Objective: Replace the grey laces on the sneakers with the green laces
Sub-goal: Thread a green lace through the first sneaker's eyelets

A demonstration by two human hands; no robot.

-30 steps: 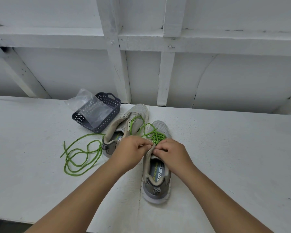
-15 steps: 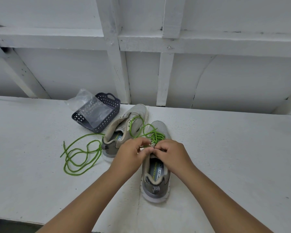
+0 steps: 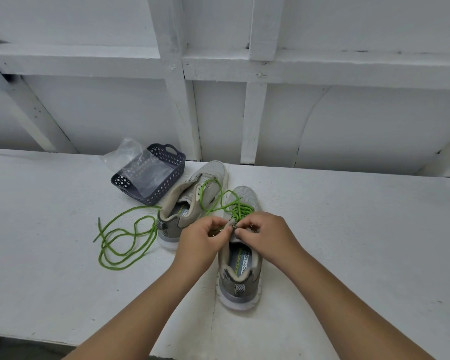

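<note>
Green cord already criss-crosses the lower eyelets of the nearer grey mesh sneaker (image 3: 240,271), which stands upright on the white painted table (image 3: 348,242) with its heel toward the camera. Both hands meet at the top of its tongue: the left hand (image 3: 202,241) has its fingers curled and pinches what looks like the tongue or an eyelet flap, while the right hand (image 3: 264,235) pinches something small there, probably the tip of the green lace on that shoe (image 3: 240,210), though the exact contents of either pinch are too small to tell. Judging by this, the step in hand is threading one of the upper eyelets on this shoe. The next move calls for poking the tip through cleanly and drawing the slack through evenly. Just beyond and to the left, the second grey sneaker (image 3: 192,201) lies tilted, unlaced, with a loose green lace (image 3: 120,240) trailing from it across the table. A dark perforated plastic basket (image 3: 153,175) holding a clear plastic bag (image 3: 140,167) sits behind.
</note>
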